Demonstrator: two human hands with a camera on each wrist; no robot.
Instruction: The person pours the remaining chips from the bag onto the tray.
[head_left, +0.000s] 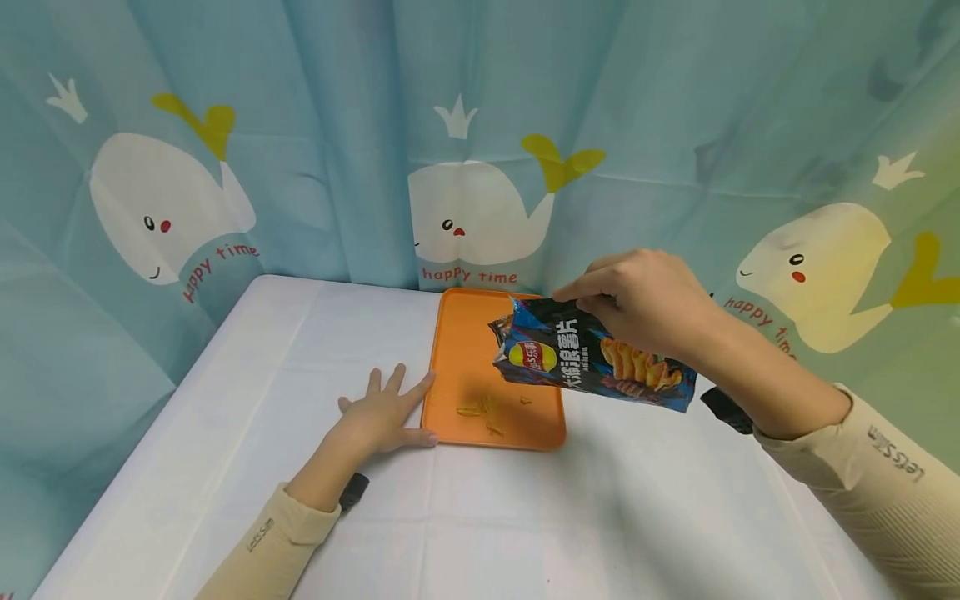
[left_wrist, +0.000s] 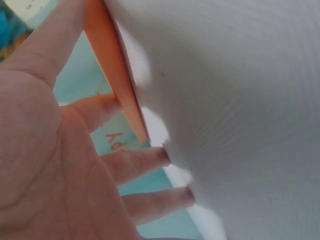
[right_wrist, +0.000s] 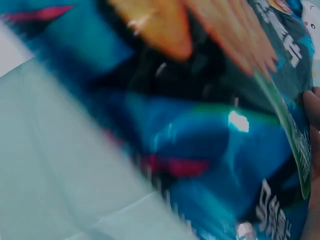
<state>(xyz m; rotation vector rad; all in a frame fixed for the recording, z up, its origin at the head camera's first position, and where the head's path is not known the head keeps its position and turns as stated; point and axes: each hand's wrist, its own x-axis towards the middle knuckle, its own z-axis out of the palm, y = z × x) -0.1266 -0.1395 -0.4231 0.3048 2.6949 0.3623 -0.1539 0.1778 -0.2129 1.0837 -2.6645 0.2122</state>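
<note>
My right hand (head_left: 648, 300) pinches the upper edge of a dark blue bag of potato chips (head_left: 592, 354). The bag lies on its side in the air, its torn open end to the left, above the right part of an orange tray (head_left: 450, 333). Several chip pieces (head_left: 470, 410) lie toward the tray's near side. My left hand (head_left: 378, 417) rests at the tray's left edge with fingers spread; in the left wrist view the thumb and a finger touch the orange rim (left_wrist: 117, 70). Close up, the printed bag (right_wrist: 200, 135) fills most of the right wrist view.
A white-covered table (head_left: 337, 333) carries the tray near its back edge. Behind and around it hangs a light blue curtain (head_left: 337, 167) printed with white whales. Black wrist straps (head_left: 727, 410) show at both sleeves.
</note>
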